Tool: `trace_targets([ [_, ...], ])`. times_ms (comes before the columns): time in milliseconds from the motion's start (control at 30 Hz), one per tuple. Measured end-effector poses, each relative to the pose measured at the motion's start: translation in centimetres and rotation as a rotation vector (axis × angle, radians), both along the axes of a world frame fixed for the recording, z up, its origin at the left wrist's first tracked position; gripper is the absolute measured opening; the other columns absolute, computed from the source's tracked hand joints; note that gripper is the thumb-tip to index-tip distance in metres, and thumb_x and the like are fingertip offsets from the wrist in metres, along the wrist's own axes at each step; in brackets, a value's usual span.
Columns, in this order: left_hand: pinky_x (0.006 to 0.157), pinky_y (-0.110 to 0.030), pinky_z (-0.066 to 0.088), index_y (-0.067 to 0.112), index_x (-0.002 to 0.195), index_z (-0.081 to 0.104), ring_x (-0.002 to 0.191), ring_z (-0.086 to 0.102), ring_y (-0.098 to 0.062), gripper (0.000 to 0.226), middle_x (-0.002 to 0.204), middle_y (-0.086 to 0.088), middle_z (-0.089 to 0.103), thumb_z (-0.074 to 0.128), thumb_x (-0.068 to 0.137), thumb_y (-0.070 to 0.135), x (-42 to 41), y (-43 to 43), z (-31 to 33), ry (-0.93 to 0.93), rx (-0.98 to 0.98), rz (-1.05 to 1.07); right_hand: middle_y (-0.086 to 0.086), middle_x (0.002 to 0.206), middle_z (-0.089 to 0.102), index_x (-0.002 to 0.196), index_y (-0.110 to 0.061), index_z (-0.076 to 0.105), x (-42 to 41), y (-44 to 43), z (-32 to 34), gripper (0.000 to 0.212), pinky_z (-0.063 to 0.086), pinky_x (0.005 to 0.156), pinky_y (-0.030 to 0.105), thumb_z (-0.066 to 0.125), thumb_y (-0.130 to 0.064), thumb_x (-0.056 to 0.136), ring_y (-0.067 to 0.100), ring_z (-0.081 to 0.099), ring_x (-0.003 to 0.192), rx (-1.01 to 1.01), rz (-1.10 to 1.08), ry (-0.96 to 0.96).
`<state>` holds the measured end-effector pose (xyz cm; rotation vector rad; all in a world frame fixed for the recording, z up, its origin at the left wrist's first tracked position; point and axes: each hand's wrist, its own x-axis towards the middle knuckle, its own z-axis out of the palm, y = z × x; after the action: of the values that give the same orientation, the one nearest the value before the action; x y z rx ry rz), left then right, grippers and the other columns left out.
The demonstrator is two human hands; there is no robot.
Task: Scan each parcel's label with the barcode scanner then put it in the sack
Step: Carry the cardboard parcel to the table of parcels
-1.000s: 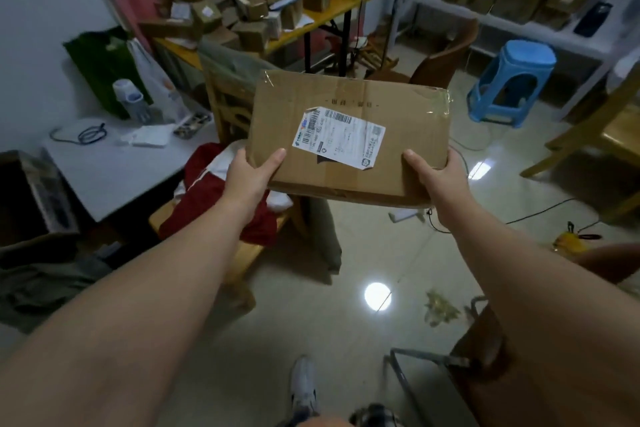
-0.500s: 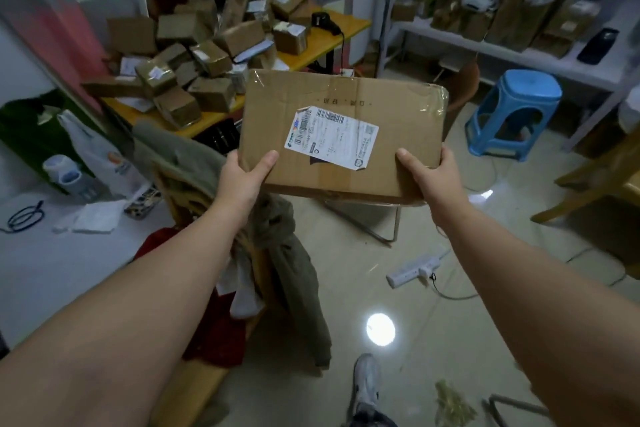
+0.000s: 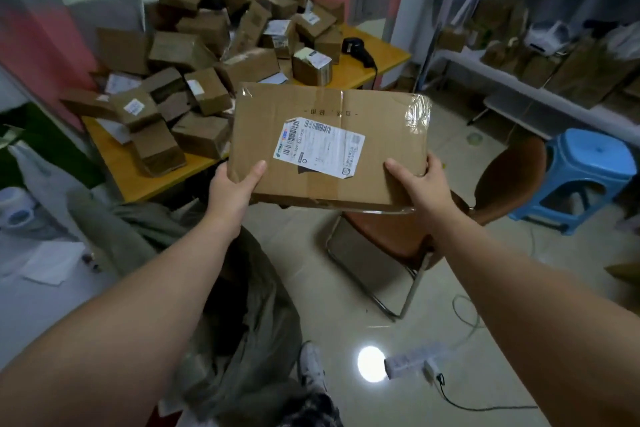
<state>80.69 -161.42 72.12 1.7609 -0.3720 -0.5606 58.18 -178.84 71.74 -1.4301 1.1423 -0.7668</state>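
I hold a flat cardboard parcel (image 3: 377, 135) out in front of me, its white label (image 3: 320, 146) facing up. My left hand (image 3: 232, 189) grips its near left corner, thumb on top. My right hand (image 3: 420, 185) grips the near right corner the same way. The black barcode scanner (image 3: 358, 49) lies on the yellow table (image 3: 360, 71) beyond the parcel, its cable hanging off the edge. A grey-green sack (image 3: 242, 340) hangs open below my left forearm.
Several small cardboard parcels (image 3: 204, 55) are heaped on the yellow table. A brown chair (image 3: 498, 180) stands under the parcel, a blue stool (image 3: 585, 177) at the right. A power strip (image 3: 414, 360) and cables lie on the floor. Shelves with brown bags (image 3: 561, 62) line the right wall.
My view has swung right and nearer to the yellow table. The parcel stays gripped in both hands and is now closer to the scanner, over the chair.
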Motion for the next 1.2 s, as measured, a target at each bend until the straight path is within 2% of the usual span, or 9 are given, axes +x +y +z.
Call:
trace_targets([
  [200, 0.092, -0.03, 0.04, 0.021, 0.143, 0.036, 0.111, 0.045, -0.011, 0.07, 0.12, 0.007, 0.048, 0.068, 0.085, 0.042, 6.2, -8.2, 0.4, 0.028, 0.013, 0.079, 0.0, 0.135, 0.05, 0.148, -0.013, 0.029, 7.4, -8.7, -0.3, 0.087, 0.047, 0.101, 0.034, 0.077, -0.038, 0.08, 0.018, 0.053, 0.119, 0.019, 0.032, 0.003],
  [433, 0.094, -0.031, 0.041, 0.022, 0.141, 0.038, 0.112, 0.048, -0.013, 0.073, 0.123, 0.008, 0.051, 0.071, 0.081, 0.048, 13.5, -17.9, 0.7, 0.022, 0.011, 0.172, -0.004, 0.125, 0.046, 0.148, -0.014, 0.029, 15.9, -19.0, 0.5, 0.082, 0.039, 0.087, 0.022, 0.074, -0.036, 0.083, 0.011, 0.048, 0.109, 0.012, 0.078, -0.01],
  [533, 0.099, -0.035, 0.043, 0.021, 0.141, 0.038, 0.111, 0.049, -0.013, 0.073, 0.12, 0.009, 0.05, 0.071, 0.081, 0.046, 16.2, -22.2, 1.1, 0.024, -0.039, 0.216, -0.006, 0.122, 0.044, 0.148, -0.016, 0.027, 18.8, -23.6, 1.2, 0.083, 0.044, 0.083, 0.023, 0.074, -0.034, 0.083, 0.01, 0.05, 0.105, 0.027, 0.114, -0.049],
  [633, 0.083, -0.021, 0.046, 0.019, 0.142, 0.036, 0.106, 0.05, -0.011, 0.072, 0.119, 0.008, 0.049, 0.07, 0.083, 0.042, 17.9, -26.1, 1.7, 0.04, -0.065, 0.247, -0.008, 0.117, 0.046, 0.148, -0.021, 0.022, 20.7, -28.0, 1.9, 0.085, 0.046, 0.07, 0.015, 0.074, -0.035, 0.083, 0.003, 0.053, 0.095, 0.077, 0.182, -0.084],
  [700, 0.072, -0.015, 0.046, 0.018, 0.141, 0.036, 0.1, 0.052, -0.008, 0.07, 0.117, 0.007, 0.05, 0.071, 0.084, 0.038, 19.2, -28.6, 2.0, 0.068, -0.105, 0.263, -0.014, 0.11, 0.047, 0.146, -0.024, 0.023, 22.2, -30.7, 2.3, 0.082, 0.046, 0.071, 0.016, 0.074, -0.035, 0.082, 0.0, 0.053, 0.094, 0.079, 0.207, -0.097],
  [800, 0.091, -0.031, 0.049, 0.019, 0.138, 0.039, 0.107, 0.055, -0.014, 0.07, 0.117, 0.006, 0.052, 0.074, 0.081, 0.041, 21.7, -31.6, 1.9, 0.079, -0.116, 0.306, -0.015, 0.109, 0.047, 0.14, -0.029, 0.024, 24.7, -33.9, 2.6, 0.08, 0.049, 0.086, 0.027, 0.076, -0.037, 0.08, 0.009, 0.055, 0.104, 0.104, 0.209, -0.136],
  [967, 0.097, -0.028, 0.043, 0.014, 0.137, 0.038, 0.113, 0.053, -0.015, 0.07, 0.127, 0.001, 0.054, 0.074, 0.081, 0.038, 26.5, -36.3, 2.4, 0.057, -0.172, 0.387, -0.007, 0.114, 0.052, 0.146, -0.025, 0.025, 30.1, -37.6, 2.6, 0.081, 0.054, 0.071, 0.018, 0.075, -0.032, 0.082, 0.009, 0.061, 0.1, 0.128, 0.16, -0.23],
  [1100, 0.103, -0.037, 0.044, 0.018, 0.146, 0.026, 0.119, 0.052, -0.015, 0.088, 0.137, -0.001, 0.05, 0.078, 0.077, 0.039, 31.2, -41.0, 3.8, 0.118, -0.357, 0.457, 0.0, 0.124, 0.056, 0.149, -0.029, 0.027, 36.7, -39.9, 2.6, 0.085, 0.057, 0.084, 0.034, 0.077, -0.033, 0.08, 0.014, 0.064, 0.1, 0.211, 0.079, -0.33],
  [1200, 0.107, -0.04, 0.042, 0.026, 0.151, 0.019, 0.124, 0.051, -0.017, 0.099, 0.135, 0.003, 0.052, 0.077, 0.074, 0.048, 33.9, -44.3, 4.8, 0.243, -0.405, 0.39, 0.002, 0.129, 0.052, 0.149, -0.028, 0.029, 42.3, -40.8, 3.2, 0.082, 0.056, 0.081, 0.03, 0.076, -0.032, 0.082, 0.009, 0.063, 0.095, 0.278, 0.032, -0.41],
])
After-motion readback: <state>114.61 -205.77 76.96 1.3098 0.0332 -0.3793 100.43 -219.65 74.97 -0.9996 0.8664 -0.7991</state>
